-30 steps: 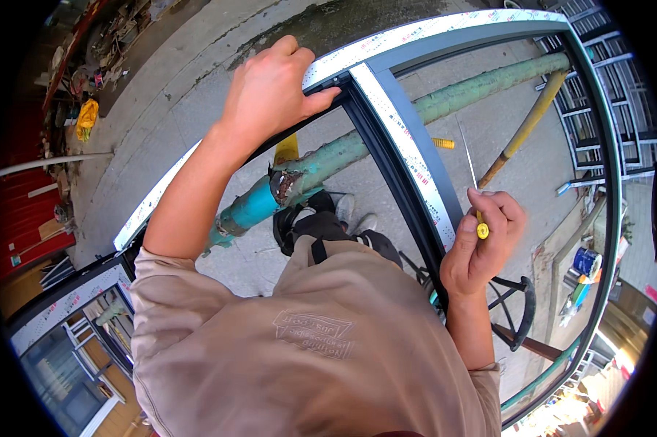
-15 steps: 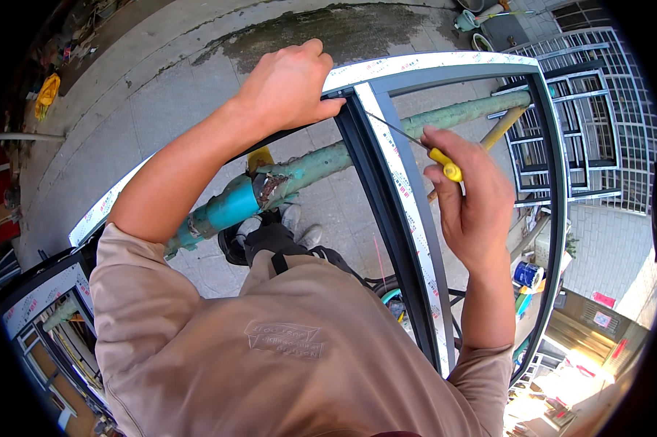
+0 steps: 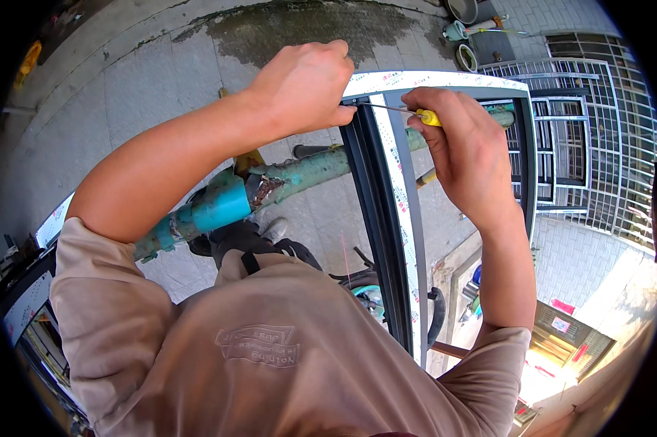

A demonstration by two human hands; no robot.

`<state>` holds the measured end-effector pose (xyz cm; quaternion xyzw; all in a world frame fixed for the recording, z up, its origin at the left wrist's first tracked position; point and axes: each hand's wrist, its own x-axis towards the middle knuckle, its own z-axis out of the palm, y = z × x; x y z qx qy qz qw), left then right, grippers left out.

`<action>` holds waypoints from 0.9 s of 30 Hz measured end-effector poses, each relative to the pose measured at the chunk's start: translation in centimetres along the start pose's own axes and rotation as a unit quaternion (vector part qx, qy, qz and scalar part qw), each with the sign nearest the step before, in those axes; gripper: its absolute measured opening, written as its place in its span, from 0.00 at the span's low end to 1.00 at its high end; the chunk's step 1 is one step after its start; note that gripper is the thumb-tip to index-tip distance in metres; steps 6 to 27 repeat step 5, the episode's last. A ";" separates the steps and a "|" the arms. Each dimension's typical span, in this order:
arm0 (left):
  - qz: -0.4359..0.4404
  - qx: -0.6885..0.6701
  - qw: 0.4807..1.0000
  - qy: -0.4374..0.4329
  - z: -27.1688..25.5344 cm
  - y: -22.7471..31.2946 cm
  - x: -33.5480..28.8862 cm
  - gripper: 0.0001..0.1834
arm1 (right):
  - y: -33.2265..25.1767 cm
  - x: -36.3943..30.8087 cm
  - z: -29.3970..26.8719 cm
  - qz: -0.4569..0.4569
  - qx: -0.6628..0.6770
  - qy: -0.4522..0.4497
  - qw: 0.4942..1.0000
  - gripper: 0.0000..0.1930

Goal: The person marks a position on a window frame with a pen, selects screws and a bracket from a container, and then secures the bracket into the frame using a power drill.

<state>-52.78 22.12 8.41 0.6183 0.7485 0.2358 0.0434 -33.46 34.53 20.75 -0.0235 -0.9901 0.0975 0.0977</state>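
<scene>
A dark window frame (image 3: 525,160) with printed white protective film lies in front of me. My left hand (image 3: 303,84) is closed over its far rail, where a dark grooved upright bar (image 3: 376,211) meets it. The left thumb points at that joint, and the curled fingers are partly hidden. In my right hand (image 3: 470,149) is a screwdriver (image 3: 429,117) with a yellow handle and a thin metal shaft. Its shaft lies nearly level across the film-covered bar, the tip at the joint beside my left thumb. Whether the tip touches a screw is too small to tell.
Under the frame runs a worn green pole (image 3: 219,207) with a turquoise wrap. More window frames (image 3: 561,138) and a metal grating (image 3: 627,95) lie at the right. A basin (image 3: 463,10) stands at the far right. My shoe (image 3: 276,229) shows on the paving below.
My right hand has moved up and away from me, bringing the screwdriver from a slant to nearly level. My left hand still grips the far rail. The whole view has shifted somewhat.
</scene>
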 end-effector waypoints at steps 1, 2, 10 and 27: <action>0.002 0.001 1.000 0.003 0.1 -0.1 -0.1 0.22 | 0.1 0.2 0.1 -0.002 -0.001 -0.002 1.000 0.13; 0.004 -0.003 1.000 0.004 0.1 -0.2 0.0 0.21 | 0.2 0.3 0.2 -0.003 -0.002 -0.004 1.000 0.13; 0.008 -0.012 1.000 0.009 0.2 -0.2 -0.1 0.21 | 0.4 0.7 0.2 -0.017 -0.005 -0.013 1.000 0.14; 0.008 -0.012 1.000 0.009 0.2 -0.2 -0.1 0.21 | 0.4 0.7 0.2 -0.017 -0.005 -0.013 1.000 0.14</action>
